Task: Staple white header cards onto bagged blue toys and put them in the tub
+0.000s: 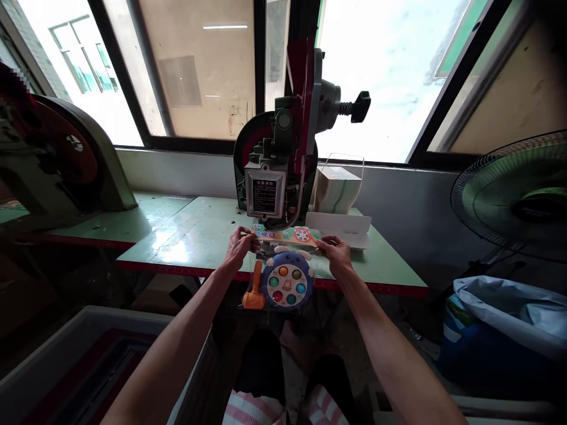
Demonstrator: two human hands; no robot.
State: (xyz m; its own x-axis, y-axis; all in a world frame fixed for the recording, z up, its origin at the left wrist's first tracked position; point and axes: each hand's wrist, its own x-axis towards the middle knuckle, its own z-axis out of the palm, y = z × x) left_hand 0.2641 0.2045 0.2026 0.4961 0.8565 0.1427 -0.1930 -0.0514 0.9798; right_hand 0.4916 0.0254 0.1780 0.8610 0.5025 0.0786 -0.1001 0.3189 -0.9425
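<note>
A printed header card [283, 236] is stretched between my two hands, under the head of a stapling machine [270, 177]. My left hand [241, 245] pinches the card's left end, and my right hand [334, 251] pinches its right end. Below the card hangs a clear plastic bag with a round blue toy [287, 280] inside. Coloured domes ring the toy's face, and it has white ears. Beside it in the bag lies an orange toy hammer [254, 292]. The bag hangs in front of the table's red edge.
A stack of cards [339, 189] stands in a wire holder behind the pale green table [186, 236], with a loose white card [354, 230] before it. Another machine [75, 153] is at left. A grey crate [106, 316], a fan [514, 195] and a blue-and-white sack [500, 330] flank me.
</note>
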